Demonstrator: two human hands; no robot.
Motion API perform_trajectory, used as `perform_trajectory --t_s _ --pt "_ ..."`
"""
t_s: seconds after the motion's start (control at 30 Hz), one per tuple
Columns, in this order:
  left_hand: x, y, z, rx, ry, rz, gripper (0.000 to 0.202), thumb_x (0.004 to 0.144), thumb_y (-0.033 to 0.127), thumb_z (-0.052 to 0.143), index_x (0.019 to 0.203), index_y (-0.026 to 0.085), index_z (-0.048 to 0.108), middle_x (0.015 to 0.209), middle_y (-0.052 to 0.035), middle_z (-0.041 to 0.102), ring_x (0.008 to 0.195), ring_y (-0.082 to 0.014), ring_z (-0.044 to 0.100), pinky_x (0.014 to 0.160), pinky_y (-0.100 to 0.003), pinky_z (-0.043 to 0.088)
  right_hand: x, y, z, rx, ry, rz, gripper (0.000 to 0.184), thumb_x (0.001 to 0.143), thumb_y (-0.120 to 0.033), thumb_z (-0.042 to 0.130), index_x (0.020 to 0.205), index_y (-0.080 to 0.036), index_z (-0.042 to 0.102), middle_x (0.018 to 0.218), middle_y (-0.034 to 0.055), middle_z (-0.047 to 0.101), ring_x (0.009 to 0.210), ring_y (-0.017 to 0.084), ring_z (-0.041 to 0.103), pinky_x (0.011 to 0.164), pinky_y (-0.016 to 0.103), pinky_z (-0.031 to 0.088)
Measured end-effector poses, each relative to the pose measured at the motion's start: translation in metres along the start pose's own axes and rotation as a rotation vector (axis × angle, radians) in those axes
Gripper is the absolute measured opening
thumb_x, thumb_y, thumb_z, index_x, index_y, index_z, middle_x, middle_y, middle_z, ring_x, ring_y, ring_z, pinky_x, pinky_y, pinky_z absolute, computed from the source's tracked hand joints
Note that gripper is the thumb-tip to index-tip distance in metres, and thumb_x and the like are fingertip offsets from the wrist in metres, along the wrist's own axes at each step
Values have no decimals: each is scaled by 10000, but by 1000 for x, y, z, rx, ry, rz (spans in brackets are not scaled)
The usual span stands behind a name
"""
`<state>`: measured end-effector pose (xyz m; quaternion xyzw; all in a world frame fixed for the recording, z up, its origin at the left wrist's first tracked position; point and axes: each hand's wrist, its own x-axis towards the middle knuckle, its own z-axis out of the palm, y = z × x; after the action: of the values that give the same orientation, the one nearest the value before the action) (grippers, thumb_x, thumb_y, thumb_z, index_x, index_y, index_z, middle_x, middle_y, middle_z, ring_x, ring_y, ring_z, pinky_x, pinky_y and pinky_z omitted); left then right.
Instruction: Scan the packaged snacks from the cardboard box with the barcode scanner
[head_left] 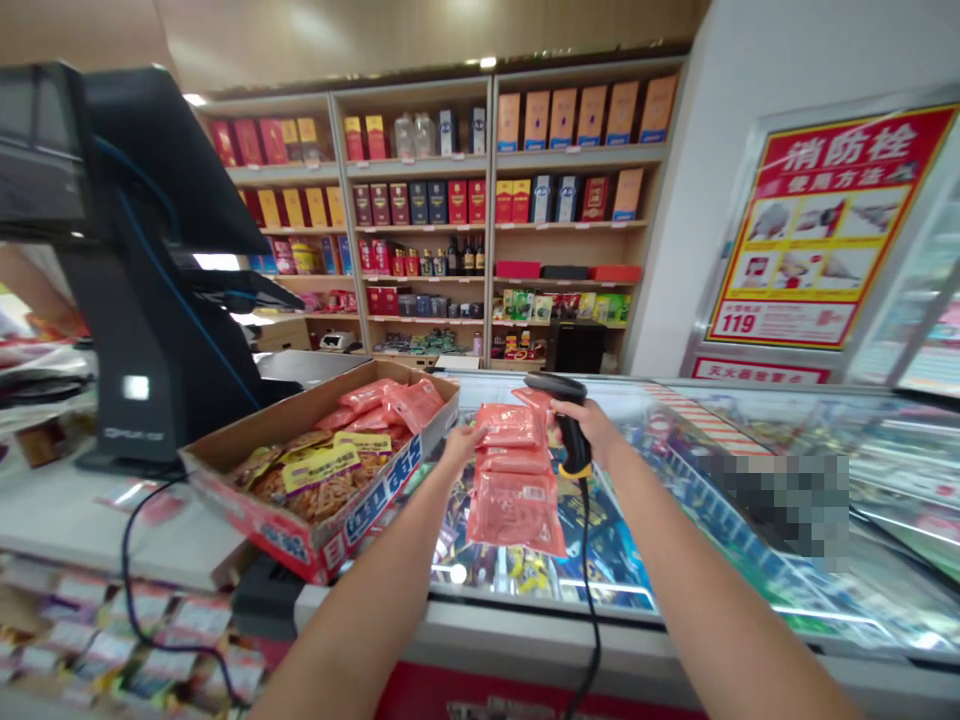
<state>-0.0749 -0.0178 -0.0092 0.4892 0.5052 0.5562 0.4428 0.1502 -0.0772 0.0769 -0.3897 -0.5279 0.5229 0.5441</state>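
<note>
Pinching pink packets [514, 490] in left grip [459, 447] | right grip [589, 425] wrapped round barcode scanner [571, 437], just beside them

One each of left hand [461, 447], right hand [589, 422], barcode scanner [573, 440], packet stack [516, 510] and cardboard box [352, 515] (open-topped, that one).

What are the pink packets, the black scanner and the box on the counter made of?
The pink packets look like thin glossy plastic film, judging by their shine and creases. The barcode scanner seems to be hard black plastic with a dull finish. The box looks like cardboard: plain brown inside, printed and coated-looking outside.
</note>
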Motion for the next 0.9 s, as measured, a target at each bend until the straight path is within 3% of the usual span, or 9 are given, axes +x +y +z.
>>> perform_trajectory --t_s 0.1,0.17,0.33,0.53,0.9 --pt "0 0 -8 -101 -62 -62 457 507 434 847 561 166 481 459 46 473 406 -66 417 409 -171 281 2 17 6 23 -145 25 225 635 -326 740 693 -143 623 543 8 619 417 116 551 391 224 453" --pt "1 4 -11 -178 -21 -17 504 465 441 863 576 170 454 481 59 470 433 -63 446 417 -168 353 0 25 4 31 -178 31 255 630 -350 749 725 -152 619 566 -5 621 421 106 547 393 215 450" --pt "-1 12 -3 -417 97 143 554 457 478 855 643 176 429 558 82 480 515 -61 504 519 -211 508 -11 28 3 -15 -178 16 254 663 -369 742 735 -166 607 564 -21 606 405 101 541 384 212 442" --pt "-6 8 10 -467 103 139 542 508 480 839 654 179 412 568 87 471 520 -47 515 568 -218 543 -14 31 13 -139 -158 2 245 656 -359 737 716 -179 582 538 -24 596 399 125 563 380 227 451" --pt "-6 6 10 -515 66 164 520 507 450 846 663 176 434 593 73 505 552 -60 536 562 -219 546 -17 33 19 -160 -160 43 253 635 -378 719 706 -181 577 524 -26 596 385 125 561 365 227 451"
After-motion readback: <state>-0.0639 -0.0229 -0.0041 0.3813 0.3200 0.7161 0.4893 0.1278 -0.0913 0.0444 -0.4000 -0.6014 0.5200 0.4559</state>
